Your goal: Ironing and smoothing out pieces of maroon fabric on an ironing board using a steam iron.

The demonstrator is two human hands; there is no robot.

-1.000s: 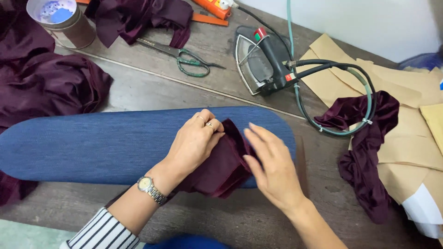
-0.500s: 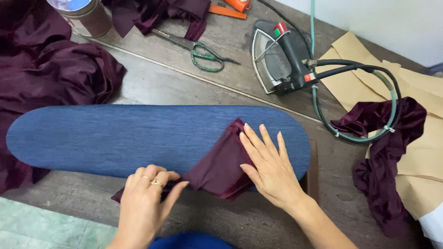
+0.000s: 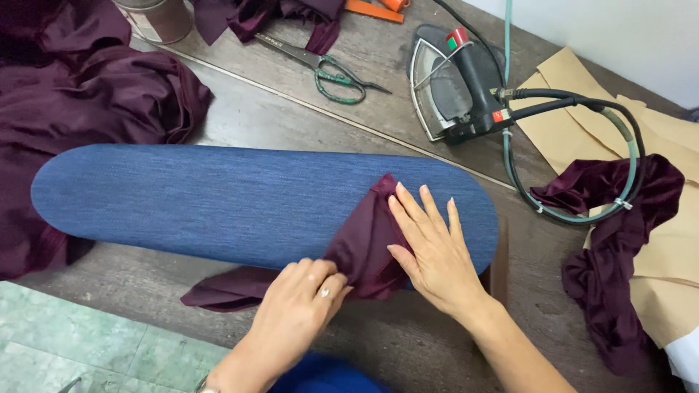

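Note:
A long blue padded pressing board (image 3: 218,200) lies across a dark wooden table. A small dark maroon fabric piece (image 3: 364,240) drapes over the board's near edge toward its right end. My left hand (image 3: 298,316), with a ring on one finger, pinches the lower edge of this fabric piece below the board. My right hand (image 3: 429,251) lies flat with fingers spread on the fabric's right side, pressing it against the board.
A steam iron (image 3: 455,91) with a looped black and green hose (image 3: 582,167) rests upright behind the board. Green-handled scissors (image 3: 328,69) lie at the back. Maroon cloth heaps sit at the left (image 3: 87,94) and right (image 3: 611,262). Brown paper pieces (image 3: 670,218) lie at the right, a tin can (image 3: 156,18) at the back left.
My left hand moved from the top of the fabric down to its lower edge and closed on it. My right hand spread flat on the cloth. The view shifted left.

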